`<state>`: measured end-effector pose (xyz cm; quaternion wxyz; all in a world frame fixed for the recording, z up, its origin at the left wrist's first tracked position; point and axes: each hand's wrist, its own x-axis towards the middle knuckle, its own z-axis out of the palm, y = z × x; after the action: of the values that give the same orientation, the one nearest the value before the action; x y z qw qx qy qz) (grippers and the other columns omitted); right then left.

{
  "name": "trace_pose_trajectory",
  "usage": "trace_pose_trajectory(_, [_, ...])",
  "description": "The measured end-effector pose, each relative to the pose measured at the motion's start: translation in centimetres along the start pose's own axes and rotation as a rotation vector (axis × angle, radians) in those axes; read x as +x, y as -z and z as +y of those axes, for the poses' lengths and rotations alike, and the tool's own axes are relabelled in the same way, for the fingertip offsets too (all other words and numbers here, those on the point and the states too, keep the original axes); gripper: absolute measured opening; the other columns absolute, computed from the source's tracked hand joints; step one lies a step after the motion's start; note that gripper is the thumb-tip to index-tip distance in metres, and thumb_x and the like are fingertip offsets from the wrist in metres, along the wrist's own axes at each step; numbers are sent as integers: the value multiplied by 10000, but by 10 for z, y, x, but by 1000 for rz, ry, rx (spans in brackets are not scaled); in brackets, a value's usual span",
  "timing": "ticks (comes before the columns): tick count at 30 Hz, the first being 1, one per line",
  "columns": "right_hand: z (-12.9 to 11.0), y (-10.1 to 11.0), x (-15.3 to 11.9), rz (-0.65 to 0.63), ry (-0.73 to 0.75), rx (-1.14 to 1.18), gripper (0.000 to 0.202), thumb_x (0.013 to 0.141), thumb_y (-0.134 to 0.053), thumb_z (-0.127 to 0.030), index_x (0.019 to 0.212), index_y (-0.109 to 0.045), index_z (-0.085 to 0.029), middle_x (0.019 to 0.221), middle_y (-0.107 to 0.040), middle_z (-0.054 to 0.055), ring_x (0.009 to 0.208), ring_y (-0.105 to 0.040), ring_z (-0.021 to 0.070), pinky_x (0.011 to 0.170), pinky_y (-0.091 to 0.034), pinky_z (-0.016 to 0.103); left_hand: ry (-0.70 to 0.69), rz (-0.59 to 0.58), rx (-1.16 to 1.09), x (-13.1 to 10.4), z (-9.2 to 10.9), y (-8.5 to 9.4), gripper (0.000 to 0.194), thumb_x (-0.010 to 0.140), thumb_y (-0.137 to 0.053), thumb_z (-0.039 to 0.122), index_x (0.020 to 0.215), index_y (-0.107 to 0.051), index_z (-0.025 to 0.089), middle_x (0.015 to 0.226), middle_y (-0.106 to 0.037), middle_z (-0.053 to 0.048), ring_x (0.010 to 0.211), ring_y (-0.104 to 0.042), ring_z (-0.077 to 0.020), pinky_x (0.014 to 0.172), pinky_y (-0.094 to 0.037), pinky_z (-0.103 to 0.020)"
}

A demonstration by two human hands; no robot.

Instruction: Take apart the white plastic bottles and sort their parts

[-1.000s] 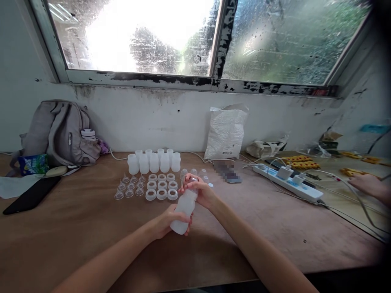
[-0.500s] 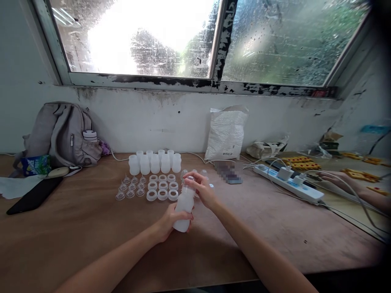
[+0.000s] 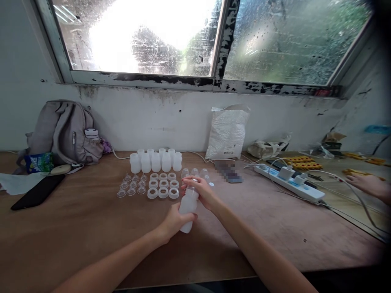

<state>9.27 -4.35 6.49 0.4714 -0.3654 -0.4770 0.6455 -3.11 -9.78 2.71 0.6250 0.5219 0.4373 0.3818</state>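
Backpack [image 3: 62, 132], phone [image 3: 38, 192], pwr strip [image 3: 290, 183], bag [image 3: 227, 132].

Daylight pours in through the wet window [image 3: 195, 36], and its left pane is blown out to plain white glare while the right pane stays dim and green. The wall below sits in soft shade. The bench [image 3: 76, 228] is evenly lit, with faint shadows under the arms. Straight lines bow toward the edges, the right corners darken, and one small patch at the bench's far edge is pixelated.
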Motion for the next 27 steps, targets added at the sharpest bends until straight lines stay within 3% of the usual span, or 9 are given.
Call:
trace_pose_trajectory(2, [2,0,1,-30,-3,57,205,604,-642,-223,800,-600,-175,568,-580,-6,530,-576,162,549,-453,300,-43,31,39,0,0,-1,202,561,-633,187,694,-487,142,580,-484,17,497,-474,-111,460,-358,-232])
trace_pose_trajectory(5, [5,0,3,-64,24,176,202,599,-615,-155,799,-601,-182,512,-538,-39,495,-553,128,604,-460,305,-42,-22,3,0,-1,1,209,551,-634,165,694,-483,146,577,-475,19,494,-468,-112,453,-361,-237])
trace_pose_trajectory(13, [-1,0,1,-134,104,305,175,650,-570,-158,818,-584,-202,514,-555,-38,535,-555,123,638,-444,283,32,-352,-319,-3,6,9,225,645,-567,181,862,-537,129,665,-534,-16,509,-511,-120,460,-390,-239])
trace_pose_trajectory(17, [2,-5,-1,-107,146,336,79,655,-563,-149,719,-561,-196,512,-558,-35,543,-559,125,639,-454,280,70,-427,-400,-2,4,15,230,662,-525,188,879,-554,120,676,-541,-22,524,-523,-122,471,-402,-232])
trace_pose_trajectory(22, [-9,6,4,55,117,530,95,600,-557,-114,665,-560,-183,478,-538,-54,474,-530,89,623,-484,246,226,-620,-578,-5,-3,19,334,605,-498,248,892,-564,89,642,-522,-23,494,-529,-131,436,-400,-235])
trace_pose_trajectory(25, [-25,25,9,250,179,574,51,624,-580,-141,639,-545,-176,515,-574,-38,511,-562,96,644,-500,245,224,-722,-547,-10,-5,18,369,590,-500,234,913,-565,68,638,-528,-37,487,-533,-144,422,-408,-250])
trace_pose_trajectory(27, [-33,38,14,335,174,531,50,649,-587,-189,653,-539,-175,546,-590,-21,539,-582,114,631,-509,264,203,-715,-514,-12,-5,17,365,599,-508,225,923,-564,66,650,-535,-46,501,-537,-147,432,-417,-257])
